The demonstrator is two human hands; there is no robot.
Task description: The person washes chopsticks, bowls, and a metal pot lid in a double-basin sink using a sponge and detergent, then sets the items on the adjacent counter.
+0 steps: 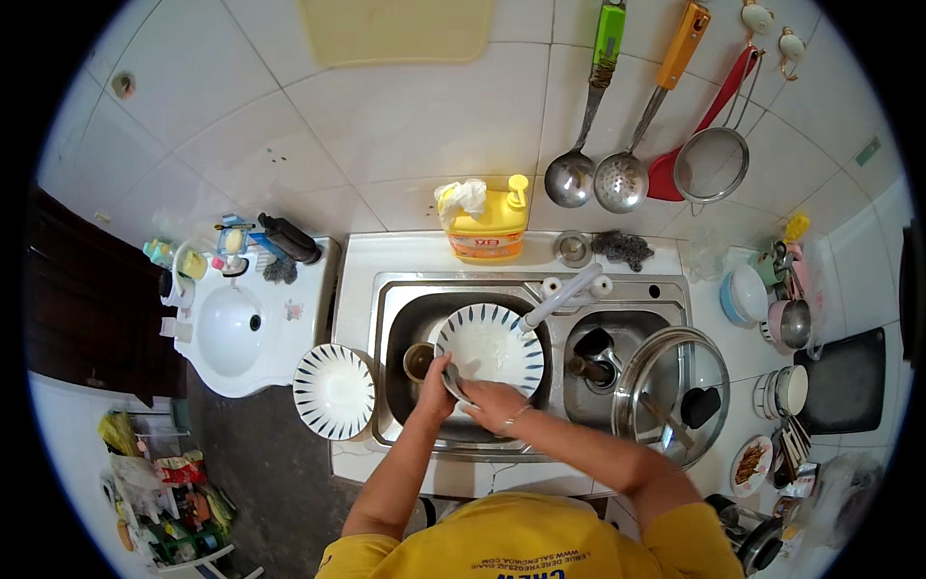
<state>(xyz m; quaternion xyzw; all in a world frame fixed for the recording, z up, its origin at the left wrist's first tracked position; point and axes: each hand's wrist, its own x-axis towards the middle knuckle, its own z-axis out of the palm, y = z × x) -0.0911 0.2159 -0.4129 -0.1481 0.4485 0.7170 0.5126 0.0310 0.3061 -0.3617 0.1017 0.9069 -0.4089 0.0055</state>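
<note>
Over the left basin of the steel sink (384,338), my left hand (436,391) and my right hand (497,405) meet. Both are closed on a small greyish dish (453,382), seen nearly edge-on; its exact kind is hard to make out. Just beyond them, a large white bowl with dark blue strokes round its rim (487,343) sits in the basin under the faucet (561,297). Beside my left hand, a brownish cup (418,361) stands in the same basin. A matching striped white bowl (334,391) rests at the counter's left edge.
Behind the sink stands a yellow pump bottle (487,227), with a dark scouring pad (622,249) to its right. A glass lid (672,396) leans over the right basin, which holds a dark-handled item (590,362). Ladles (570,179) hang on the wall. A white washbasin (231,333) is left.
</note>
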